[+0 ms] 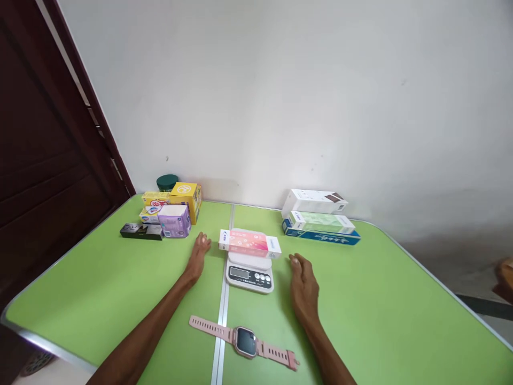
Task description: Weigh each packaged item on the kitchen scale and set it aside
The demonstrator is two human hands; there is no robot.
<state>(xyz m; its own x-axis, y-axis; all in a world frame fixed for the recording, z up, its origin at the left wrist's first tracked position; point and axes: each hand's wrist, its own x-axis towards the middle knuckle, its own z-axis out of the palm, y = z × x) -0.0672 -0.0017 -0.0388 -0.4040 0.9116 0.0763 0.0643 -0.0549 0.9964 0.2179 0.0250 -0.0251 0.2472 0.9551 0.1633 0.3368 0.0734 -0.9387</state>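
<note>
A pink and white toothpaste-style box [250, 244] lies crosswise on the white kitchen scale [250, 282], overhanging it on both sides. The scale's small display looks dark. To the left of the box, my left hand [197, 256] is apart from it, its fingers loosely bent and holding nothing. On the other side, my right hand [304, 286] is just off the box's right end, fingers slightly curved and empty. Nearer to me, a smartwatch with a pink strap [245, 342] lies stretched out flat, face up.
Left rear: a yellow box [186, 195], a purple packet [175, 221], a black box [141, 231], smaller yellow boxes and a green-lidded jar [167, 182]. Right rear: a white box [315, 202], a green-white box [320, 221] and a blue box [323, 236]. Another person's hand [505, 279] shows at the right edge.
</note>
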